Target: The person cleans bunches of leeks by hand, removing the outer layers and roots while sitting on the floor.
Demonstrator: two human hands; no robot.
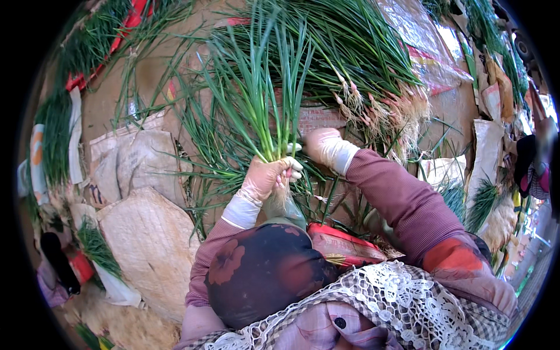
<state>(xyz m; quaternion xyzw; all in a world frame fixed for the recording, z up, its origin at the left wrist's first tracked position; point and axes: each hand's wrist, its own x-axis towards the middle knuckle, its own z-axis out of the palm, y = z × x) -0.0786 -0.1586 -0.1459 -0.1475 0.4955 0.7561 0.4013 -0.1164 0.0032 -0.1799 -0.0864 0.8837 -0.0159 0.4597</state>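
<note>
My left hand, in a pale glove, is closed around the lower stalks of an upright bunch of scallions. Pale roots hang below that grip, and the long green leaves fan out above it. Just right of the stalks is my right hand, also gloved, with its fingers curled inward. What those fingers hold, if anything, is hidden. Beyond my hands lies a large pile of scallions, its stringy roots turned toward the right. Loose green leaves are scattered beneath and around my left hand.
Pale woven sacks lie on the left. A red and white package rests beside my knee, which is covered in dark floral cloth. Clear plastic sheeting lies at the far right. Parts of other people show at both side edges.
</note>
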